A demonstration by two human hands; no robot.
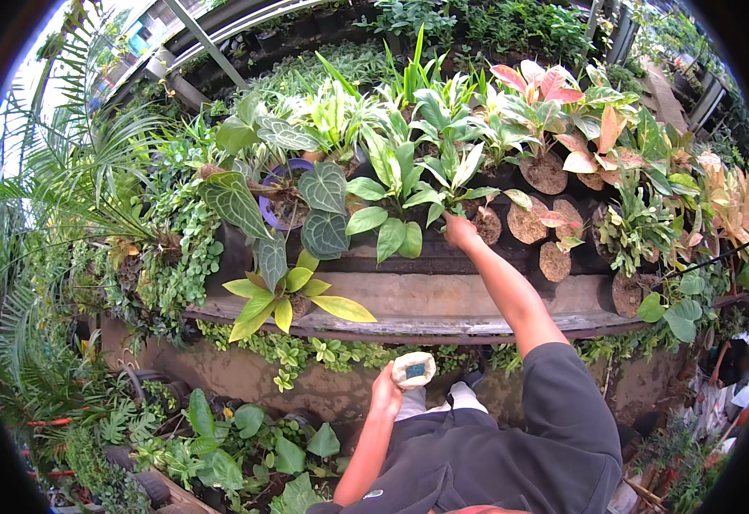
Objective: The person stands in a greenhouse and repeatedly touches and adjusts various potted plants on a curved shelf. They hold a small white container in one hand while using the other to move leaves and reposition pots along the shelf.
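My left hand (385,390) holds a small whitish pouch or bag (421,361) in front of my body. Its round mouth faces up, and something blue-green shows inside. Stretched out over the bench, my right hand (460,231) is at the base of a potted plant with green and cream leaves (464,168). The fingertips are hidden by leaves, so whether they grip anything is unclear. Just left of that hand grows another broad-leaved potted plant (388,177). Several dark pots filled with brown growing medium (528,220) sit to its right.
A concrete bench ledge (406,295) runs across before me. On its left are a purple pot (265,204) with a dark-leaved, pale-veined anthurium (325,187) and a yellow-green plant (286,295). Pink-leaved aglaonemas (544,87) stand at the back right. Another person (736,361) is partly visible at far right.
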